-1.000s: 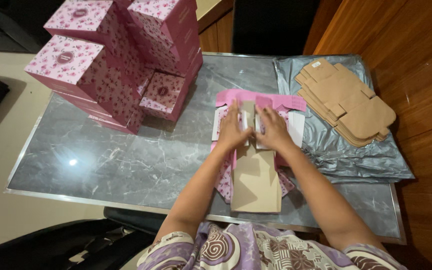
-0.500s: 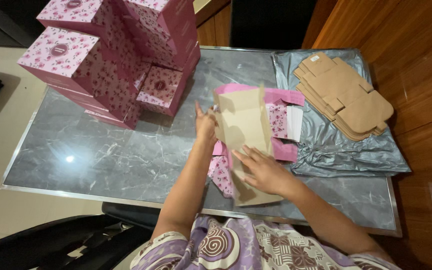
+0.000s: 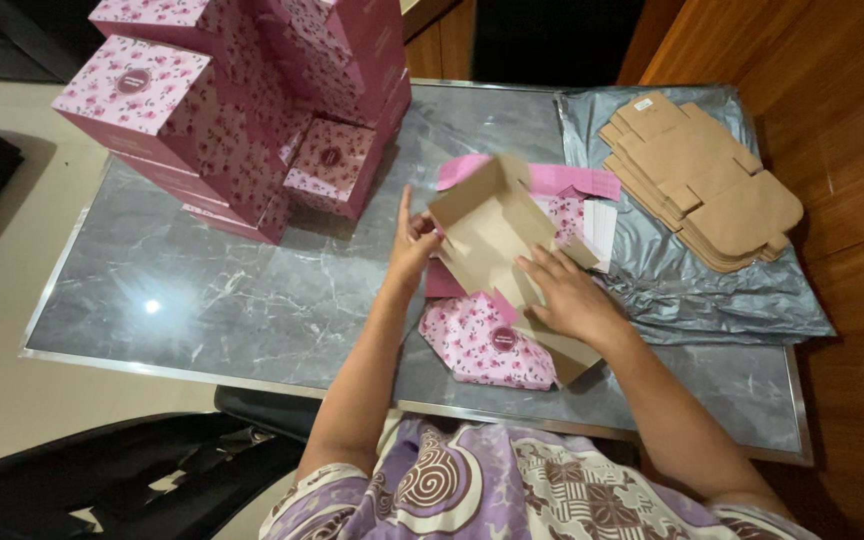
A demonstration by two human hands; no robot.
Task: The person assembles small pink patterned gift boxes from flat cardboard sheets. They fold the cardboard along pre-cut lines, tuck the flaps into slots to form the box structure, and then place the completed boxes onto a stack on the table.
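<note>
A half-folded cardboard box [image 3: 487,235], brown inside and pink floral outside, lies tilted on the marble table [image 3: 232,300]. My left hand [image 3: 412,245] pinches its raised left wall. My right hand [image 3: 570,295] presses flat on the brown inner panel. The box's pink floral lid flap [image 3: 487,342] hangs toward me near the table's front edge. More flat pink box blanks [image 3: 562,185] lie under and behind it.
Several assembled pink floral boxes [image 3: 242,110] are stacked at the table's back left. A stack of flat brown cardboard blanks [image 3: 702,180] rests on a grey plastic bag [image 3: 712,300] at the right. Wooden panelling borders the right side.
The box was flat under both hands, then lifted. Its walls now stand up, the floral lid flap has swung toward me, and my right hand has moved onto the inner panel.
</note>
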